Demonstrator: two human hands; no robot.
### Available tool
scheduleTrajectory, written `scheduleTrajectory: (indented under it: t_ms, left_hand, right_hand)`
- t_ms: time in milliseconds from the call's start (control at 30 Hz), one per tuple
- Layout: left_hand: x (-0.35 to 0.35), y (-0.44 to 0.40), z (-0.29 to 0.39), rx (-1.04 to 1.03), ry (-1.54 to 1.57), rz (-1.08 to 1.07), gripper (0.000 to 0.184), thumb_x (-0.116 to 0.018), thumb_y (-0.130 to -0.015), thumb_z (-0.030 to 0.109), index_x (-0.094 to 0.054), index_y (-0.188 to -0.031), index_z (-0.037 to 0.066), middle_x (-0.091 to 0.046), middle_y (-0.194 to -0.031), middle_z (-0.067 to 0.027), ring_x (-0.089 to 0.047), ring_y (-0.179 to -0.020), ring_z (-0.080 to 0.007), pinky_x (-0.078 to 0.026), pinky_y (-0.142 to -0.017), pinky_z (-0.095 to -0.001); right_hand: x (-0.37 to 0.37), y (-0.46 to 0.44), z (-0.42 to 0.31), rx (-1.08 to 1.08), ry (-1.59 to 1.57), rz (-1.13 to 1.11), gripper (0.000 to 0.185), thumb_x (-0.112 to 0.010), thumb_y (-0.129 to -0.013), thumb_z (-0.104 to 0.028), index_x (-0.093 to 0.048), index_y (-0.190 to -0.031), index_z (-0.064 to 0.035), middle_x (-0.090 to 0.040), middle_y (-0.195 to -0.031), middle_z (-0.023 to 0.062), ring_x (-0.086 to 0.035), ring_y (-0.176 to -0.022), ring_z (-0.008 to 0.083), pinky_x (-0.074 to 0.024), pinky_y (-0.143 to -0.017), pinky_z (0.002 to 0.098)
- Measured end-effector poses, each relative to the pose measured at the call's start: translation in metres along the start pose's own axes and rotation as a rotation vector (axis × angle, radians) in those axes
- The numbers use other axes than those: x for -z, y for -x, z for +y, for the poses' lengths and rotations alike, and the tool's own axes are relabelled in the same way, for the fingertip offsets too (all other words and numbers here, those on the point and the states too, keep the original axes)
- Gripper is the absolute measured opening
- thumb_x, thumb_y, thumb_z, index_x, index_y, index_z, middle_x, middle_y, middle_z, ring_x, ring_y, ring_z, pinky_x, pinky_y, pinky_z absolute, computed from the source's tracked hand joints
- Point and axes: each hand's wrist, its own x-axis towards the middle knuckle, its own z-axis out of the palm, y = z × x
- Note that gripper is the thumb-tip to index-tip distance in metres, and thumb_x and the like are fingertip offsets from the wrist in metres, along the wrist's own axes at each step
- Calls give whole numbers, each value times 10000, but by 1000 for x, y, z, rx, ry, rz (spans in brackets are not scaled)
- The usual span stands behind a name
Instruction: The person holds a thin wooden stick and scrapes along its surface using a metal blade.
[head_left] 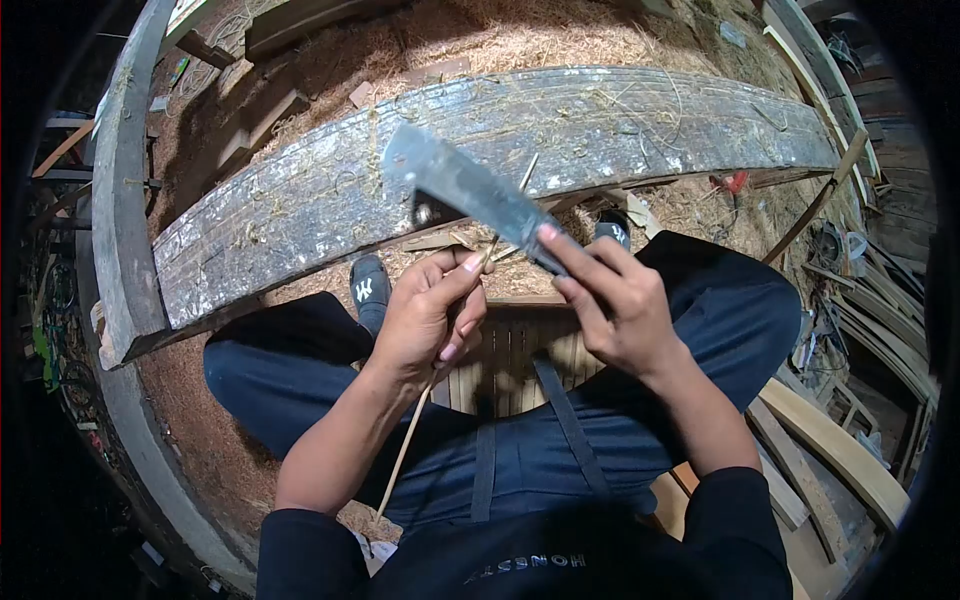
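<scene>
My left hand [425,315] is closed around a thin wooden stick [404,447], pinching it between thumb and fingers. The stick slants from near my lap up past my hand, its tip rising over the plank's near edge. In my right hand [625,310] is a wide-bladed machete [465,185], gripped at its handle, which my fingers mostly hide. The blade points up and to the left, slightly blurred, and crosses in front of the stick. Whether blade and stick touch, I cannot tell.
A long weathered plank [320,190] lies across in front of my knees, strewn with thin shavings. Wood shavings [560,45] cover the ground behind it. A wooden post [122,200] stands at left. Curved boards [835,450] are stacked at right. My sandalled foot [370,290] is beneath the plank.
</scene>
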Motion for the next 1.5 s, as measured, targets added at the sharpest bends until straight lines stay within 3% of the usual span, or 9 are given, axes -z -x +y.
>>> scheduleTrajectory:
  t_ms: [100, 167, 367, 500, 567, 967, 1300, 1367, 1500]
  left_hand:
    - [7, -1, -5, 4, -44, 25, 358, -515, -1006, 175, -521, -679, 31, -444, -504, -23, -320, -303, -74, -256, -306, -217]
    - [12, -4, -6, 5, 2, -9, 151, -518, -959, 91, -543, -851, -11, -473, -527, -30, -354, -319, -86, -269, -311, -233]
    - [8, -5, -3, 2, -72, 8, 235, -516, -975, 134, -535, -774, 14, -464, -519, -18, -354, -317, -88, -269, -322, -235]
    - [7, -2, -2, -14, 28, -64, 183, -556, -1000, 157, -587, -877, 24, -482, -541, -9, -350, -324, -76, -255, -312, -230]
    - [11, 0, -7, 48, 59, 13, 141, -542, -999, 133, -598, -931, 23, -483, -548, -8, -340, -330, -72, -275, -330, -218]
    - [13, -10, -7, 19, 25, 37, 126, -541, -988, 143, -563, -934, 32, -472, -554, -7, -366, -333, -75, -254, -292, -246]
    - [17, 1, -7, -37, 11, -88, 199, -503, -1064, 235, -557, -1032, 47, -425, -535, 8, -284, -312, -68, -235, -300, -219]
    - [16, 0, -9, -22, -9, -101, 183, -505, -1069, 241, -535, -1047, 62, -458, -536, 3, -342, -338, -81, -268, -332, -225]
    - [19, -1, -13, -4, -135, -117, 380, -536, -1052, 310, -565, -787, 40, -474, -547, 3, -387, -359, -88, -277, -353, -234]
  right_hand:
    - [0, 4, -13, 161, -1, -108, 523, -714, -894, -200, -607, -1402, -269, -587, -821, 70, -606, -591, 260, -527, -529, 383]
    - [2, 2, -8, 116, 22, -111, 547, -725, -888, -213, -596, -1412, -299, -581, -829, 62, -605, -581, 248, -531, -526, 380]
    - [4, 4, -9, 119, 38, -124, 545, -721, -886, -186, -600, -1409, -276, -586, -837, 75, -608, -583, 263, -531, -525, 383]
    - [4, 1, 0, 9, 66, 12, 525, -734, -884, -206, -618, -1394, -257, -583, -815, 72, -600, -576, 257, -521, -517, 377]
    - [5, 6, -16, 183, 11, -139, 526, -729, -889, -214, -613, -1400, -259, -581, -811, 78, -597, -577, 255, -520, -517, 376]
    - [4, 1, -14, 98, 61, -128, 534, -715, -897, -215, -599, -1411, -300, -607, -858, 70, -633, -598, 245, -542, -531, 370]
    - [14, -6, -3, -46, -54, -84, 523, -697, -895, -113, -607, -1403, -196, -574, -783, 120, -598, -630, 302, -515, -606, 410]
    - [14, -6, -2, -51, -107, -78, 559, -717, -900, -157, -563, -1438, -149, -649, -885, 151, -657, -733, 347, -541, -669, 419]
    - [4, -2, -2, -13, -157, 1, 558, -739, -901, -225, -555, -1408, -81, -695, -1015, 200, -697, -872, 395, -560, -736, 433]
